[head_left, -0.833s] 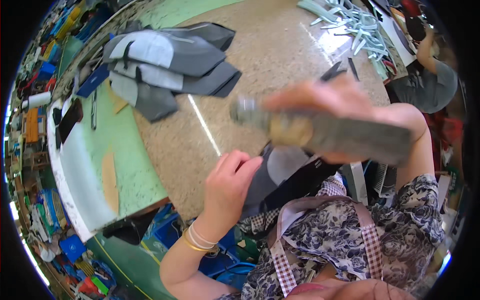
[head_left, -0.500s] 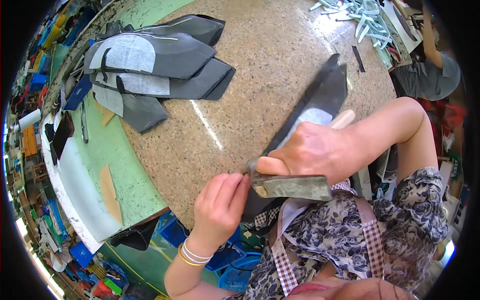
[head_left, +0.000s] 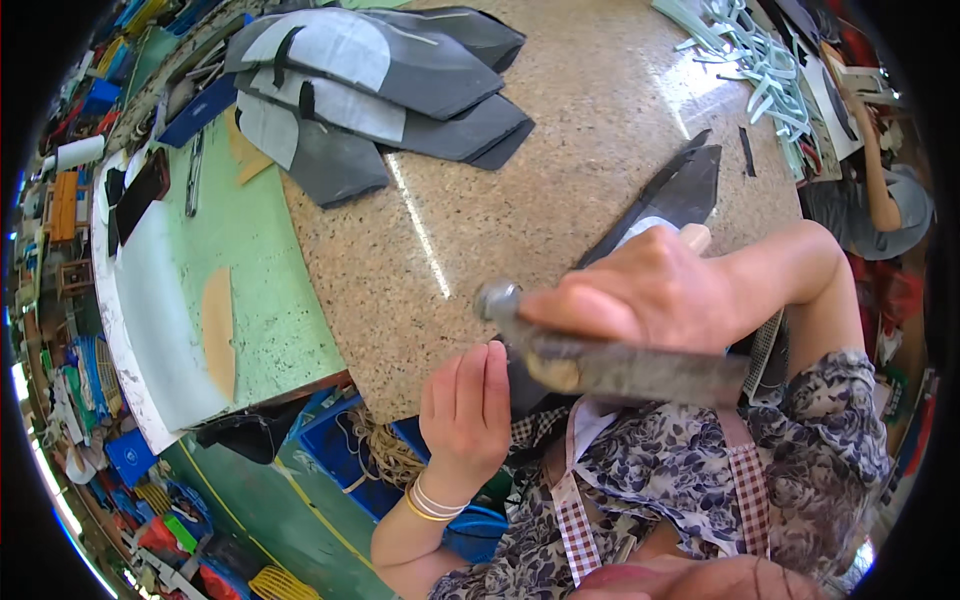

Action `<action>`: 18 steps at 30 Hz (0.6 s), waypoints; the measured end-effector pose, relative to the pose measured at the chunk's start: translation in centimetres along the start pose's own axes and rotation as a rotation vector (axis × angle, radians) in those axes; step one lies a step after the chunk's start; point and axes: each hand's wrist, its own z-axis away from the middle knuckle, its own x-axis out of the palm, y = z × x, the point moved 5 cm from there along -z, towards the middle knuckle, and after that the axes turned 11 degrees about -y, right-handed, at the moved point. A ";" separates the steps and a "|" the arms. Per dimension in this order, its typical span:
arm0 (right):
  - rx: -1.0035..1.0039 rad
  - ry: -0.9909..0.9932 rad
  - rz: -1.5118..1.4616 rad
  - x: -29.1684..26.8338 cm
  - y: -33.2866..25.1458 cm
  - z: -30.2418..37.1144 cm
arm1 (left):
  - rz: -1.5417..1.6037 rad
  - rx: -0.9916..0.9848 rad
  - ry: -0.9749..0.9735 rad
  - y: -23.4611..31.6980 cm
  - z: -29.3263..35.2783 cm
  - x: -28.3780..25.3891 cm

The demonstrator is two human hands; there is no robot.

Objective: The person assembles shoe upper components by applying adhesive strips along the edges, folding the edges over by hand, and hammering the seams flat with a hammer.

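Note:
My right hand [head_left: 640, 290] is closed around the pale wooden handle of a hammer [head_left: 650, 372]. The hammer's metal head, with a round face and a long flat end, is raised slightly and blurred. Beneath it, a long black sheet piece [head_left: 690, 190] with a light grey patch lies slantwise on the speckled stone tabletop [head_left: 450, 220]. At the piece's near edge is my left hand [head_left: 465, 400], fingers pressed together and thumb side against it. My right hand and the hammer hide the middle of the piece.
Several similar black pieces with grey patches [head_left: 330, 160] are stacked at the far left. Pale green strips [head_left: 770, 90] heap at the far right, near a narrow black strip [head_left: 748, 150]. A green board [head_left: 270, 290] adjoins on the left. Another person [head_left: 885, 205] is at right.
The hammer has lifted off the near edge of the black piece, and its head has swung upward. My left hand stays by that edge. The whole view has shifted a little.

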 end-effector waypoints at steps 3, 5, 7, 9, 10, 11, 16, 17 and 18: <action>-0.014 -0.363 0.014 2.9 1.0 0.7 | -0.018 -0.008 -0.087 0.4 0.5 -0.7; 0.123 -0.396 0.119 2.0 2.6 -0.7 | -0.005 -0.081 -0.053 0.9 0.1 -1.3; 0.340 -0.221 0.152 1.1 5.8 -1.4 | 0.097 0.057 0.008 3.3 -2.1 -0.8; 0.478 0.037 0.238 -0.3 11.1 -0.6 | 0.063 0.154 -0.094 5.4 -5.0 0.5; 0.591 0.025 0.285 -1.2 13.3 0.1 | -0.002 0.185 -0.148 5.8 -6.2 1.4; 0.611 0.053 0.313 -1.4 14.7 1.0 | 0.080 0.171 -0.226 5.3 -6.5 2.0; 0.405 0.158 0.703 -4.1 18.2 6.2 | 0.159 0.300 -0.411 1.6 -5.8 0.5; 0.601 -0.020 0.866 -5.7 20.5 7.7 | 0.208 0.338 -0.401 1.0 -5.7 0.9; 0.787 -0.191 1.027 -7.7 21.8 9.0 | 0.243 0.369 -0.382 0.9 -4.9 0.5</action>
